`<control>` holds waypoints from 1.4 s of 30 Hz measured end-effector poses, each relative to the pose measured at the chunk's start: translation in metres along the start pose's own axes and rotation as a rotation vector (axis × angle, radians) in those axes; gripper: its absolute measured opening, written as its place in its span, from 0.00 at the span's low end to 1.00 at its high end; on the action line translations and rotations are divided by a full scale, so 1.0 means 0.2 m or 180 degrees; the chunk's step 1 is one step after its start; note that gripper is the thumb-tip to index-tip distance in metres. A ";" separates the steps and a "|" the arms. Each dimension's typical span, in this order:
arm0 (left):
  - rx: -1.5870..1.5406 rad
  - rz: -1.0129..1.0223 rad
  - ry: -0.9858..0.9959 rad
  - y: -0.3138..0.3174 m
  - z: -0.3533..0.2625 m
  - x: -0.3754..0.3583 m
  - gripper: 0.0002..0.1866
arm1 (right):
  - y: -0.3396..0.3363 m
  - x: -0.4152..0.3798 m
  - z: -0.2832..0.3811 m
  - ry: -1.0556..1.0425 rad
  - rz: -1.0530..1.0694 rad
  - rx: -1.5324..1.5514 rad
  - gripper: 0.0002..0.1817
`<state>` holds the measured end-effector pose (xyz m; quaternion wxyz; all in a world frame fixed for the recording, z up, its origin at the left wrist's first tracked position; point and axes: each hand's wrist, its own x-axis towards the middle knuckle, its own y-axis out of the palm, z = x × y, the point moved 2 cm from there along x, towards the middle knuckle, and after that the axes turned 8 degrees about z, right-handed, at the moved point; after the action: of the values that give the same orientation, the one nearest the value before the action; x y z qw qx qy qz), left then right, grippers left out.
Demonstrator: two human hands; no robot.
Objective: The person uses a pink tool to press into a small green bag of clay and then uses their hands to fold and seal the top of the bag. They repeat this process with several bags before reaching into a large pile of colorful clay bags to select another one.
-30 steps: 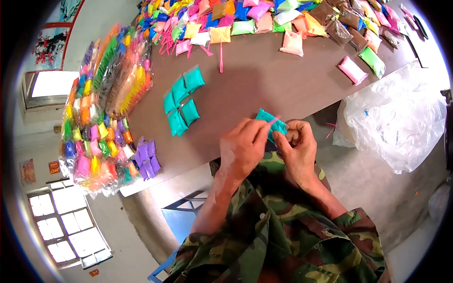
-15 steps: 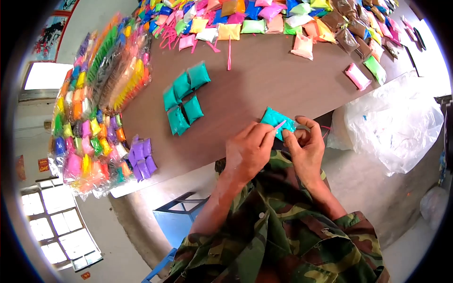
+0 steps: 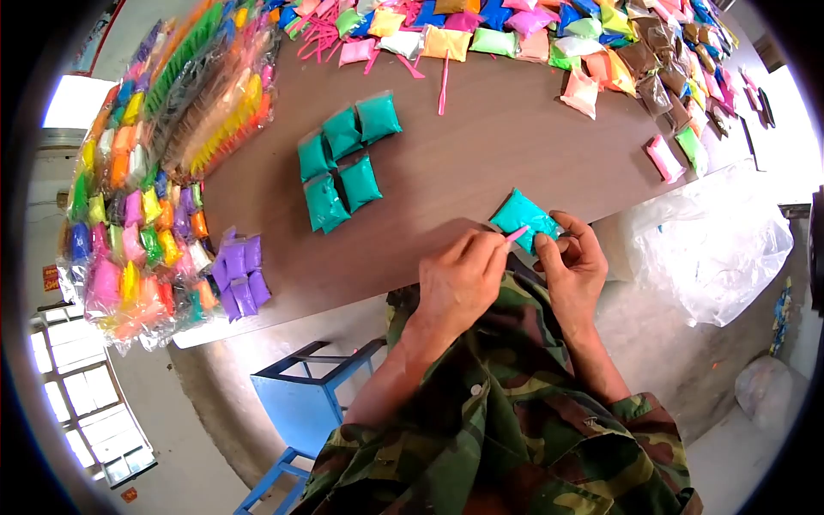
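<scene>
Near the table's front edge, my right hand pinches the right corner of a teal packet. My left hand closes on a small pink stick, whose tip lies over the packet's lower side. The thumb and fingers of both hands are close together in front of my body. Several more teal packets lie grouped on the table to the left of my hands.
Purple packets lie at the table's left, beside long bags of colourful packets. A heap of mixed packets covers the back. Clear plastic hangs at the right edge. A blue stool stands below left.
The view has shifted, so the table and its packets appear moved. Both hands still hold the teal packet and the pink stick, slightly further right in view; the stick's tip sits lower on the packet.
</scene>
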<state>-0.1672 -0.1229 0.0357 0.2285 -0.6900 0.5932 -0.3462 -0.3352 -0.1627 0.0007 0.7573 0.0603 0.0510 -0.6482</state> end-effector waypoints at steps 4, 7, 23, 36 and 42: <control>0.0488 -0.0308 -0.0376 -0.07 0.12 0.02 0.03 | -0.01 0.00 0.01 -0.0031 0.0036 -0.0153 0.17; 0.0211 -0.0396 -0.0145 -0.11 0.10 0.03 0.03 | 0.00 0.00 -0.02 -0.0080 0.0032 -0.0086 0.17; 0.0384 0.0110 0.0277 0.00 -0.02 0.04 0.03 | 0.01 0.00 0.01 0.0083 0.0006 0.0050 0.17; 0.0253 0.0253 0.0329 0.01 -0.02 0.16 0.04 | 0.00 0.00 -0.01 0.0003 0.0044 0.0082 0.16; 0.0342 0.0273 -0.0041 -0.04 0.07 0.28 0.06 | 0.00 0.00 0.00 0.0047 0.0050 -0.0009 0.17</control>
<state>-0.1487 -0.1772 0.0439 0.2836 -0.6529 0.6013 -0.3629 -0.3359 -0.1633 0.0009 0.7621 0.0645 0.0570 -0.6417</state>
